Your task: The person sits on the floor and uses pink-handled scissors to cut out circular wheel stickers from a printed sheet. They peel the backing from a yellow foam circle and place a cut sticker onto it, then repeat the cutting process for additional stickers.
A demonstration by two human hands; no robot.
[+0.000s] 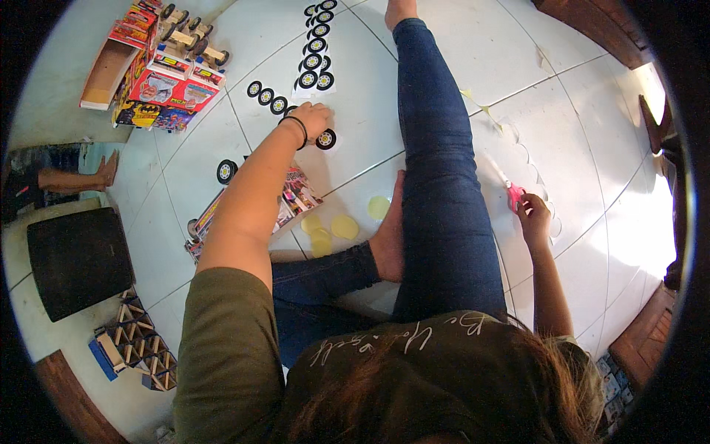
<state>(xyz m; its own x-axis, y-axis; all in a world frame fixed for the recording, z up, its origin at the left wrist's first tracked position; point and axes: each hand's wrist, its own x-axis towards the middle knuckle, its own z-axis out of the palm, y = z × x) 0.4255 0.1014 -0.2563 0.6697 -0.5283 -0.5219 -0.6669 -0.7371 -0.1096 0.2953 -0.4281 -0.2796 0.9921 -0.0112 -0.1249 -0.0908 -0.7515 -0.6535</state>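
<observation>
My left hand (312, 122), with a black band at its wrist, reaches down over a row of small black wheel-like discs (265, 96) with pale yellow centres. Its fingertips are hidden from above, so I cannot tell whether they grip anything. One more wheel disc (325, 138) lies right beside that hand. On the floor to the right, my right hand (535, 216) has its fingers closed on the pink handles of a pair of scissors (514, 194). Beneath my left forearm is a colourful printed cardboard piece (296, 194), partly covered, with a black wheel (227, 172) near its far end.
More wheel discs (314, 46) lie on a white strip farther off. Yellow-green circles (344, 226) rest by my foot. Cut paper scraps (510, 133) trail along the right. Printed boxes (159, 89) with wheeled wooden frames (194, 35) stand far left, a black stool-like block (80, 263) nearer.
</observation>
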